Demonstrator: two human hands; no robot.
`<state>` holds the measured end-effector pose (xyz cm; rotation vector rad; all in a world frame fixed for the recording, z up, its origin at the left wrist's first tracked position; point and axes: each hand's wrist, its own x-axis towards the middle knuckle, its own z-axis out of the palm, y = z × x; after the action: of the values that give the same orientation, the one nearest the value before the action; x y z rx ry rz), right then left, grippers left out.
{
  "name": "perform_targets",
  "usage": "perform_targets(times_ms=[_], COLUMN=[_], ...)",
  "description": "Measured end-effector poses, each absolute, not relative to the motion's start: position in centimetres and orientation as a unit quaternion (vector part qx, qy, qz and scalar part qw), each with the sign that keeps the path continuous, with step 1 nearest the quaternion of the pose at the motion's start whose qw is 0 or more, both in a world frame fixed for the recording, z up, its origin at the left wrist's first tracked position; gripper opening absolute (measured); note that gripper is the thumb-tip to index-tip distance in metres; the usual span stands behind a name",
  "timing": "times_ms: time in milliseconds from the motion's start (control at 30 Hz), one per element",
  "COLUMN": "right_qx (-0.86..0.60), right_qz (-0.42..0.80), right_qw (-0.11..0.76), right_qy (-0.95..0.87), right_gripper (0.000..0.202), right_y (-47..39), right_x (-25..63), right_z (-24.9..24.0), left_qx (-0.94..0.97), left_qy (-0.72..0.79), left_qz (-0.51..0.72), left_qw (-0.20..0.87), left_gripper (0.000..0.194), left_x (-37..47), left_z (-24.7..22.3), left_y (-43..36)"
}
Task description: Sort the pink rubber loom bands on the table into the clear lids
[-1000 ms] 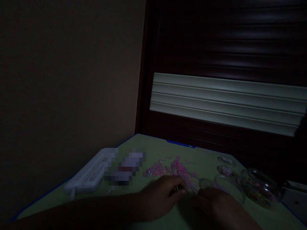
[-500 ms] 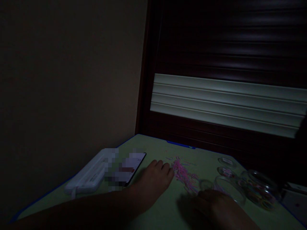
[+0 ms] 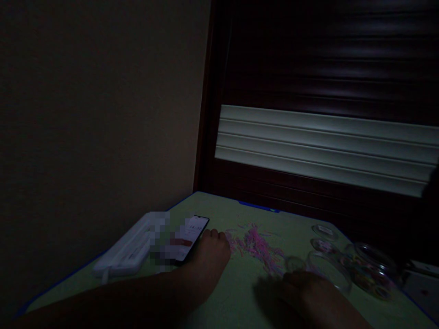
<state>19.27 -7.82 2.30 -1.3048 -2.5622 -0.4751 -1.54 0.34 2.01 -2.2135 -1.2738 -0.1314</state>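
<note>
A loose heap of thin pink bands, with some pale strands, is strewn across the light green tabletop. My left hand lies low at the heap's left side, fingers bent down and close together, their tips hidden. Some pink strands lie right beside its fingers. To the right of and nearer than the heap is my right hand, closed and dark, casting a shadow on the table. A small clear round rim shows just beyond its fingers; whether the hand grips it is hard to see.
A clear jar of coloured bands stands at the right, beside a clear round container and two small round pieces. On the left lie a phone and a white power strip. A wall borders the left.
My left hand has moved left, towards the phone. Pink strands now lie spread out to the left of the heap. My right hand has hardly moved.
</note>
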Motion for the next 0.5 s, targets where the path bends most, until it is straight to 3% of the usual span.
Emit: perform_targets(times_ms=[500], right_qx=[-0.427], right_qz=[-0.197], right_qw=[0.157], right_qy=[-0.868], right_gripper=[0.016], right_y=[-7.1], right_x=[19.4], right_z=[1.0], left_qx=[-0.826], left_qy=[-0.467], left_qz=[-0.048], left_qw=[0.31], left_gripper=[0.01], left_x=[-0.9], left_z=[1.7], left_y=[-0.1])
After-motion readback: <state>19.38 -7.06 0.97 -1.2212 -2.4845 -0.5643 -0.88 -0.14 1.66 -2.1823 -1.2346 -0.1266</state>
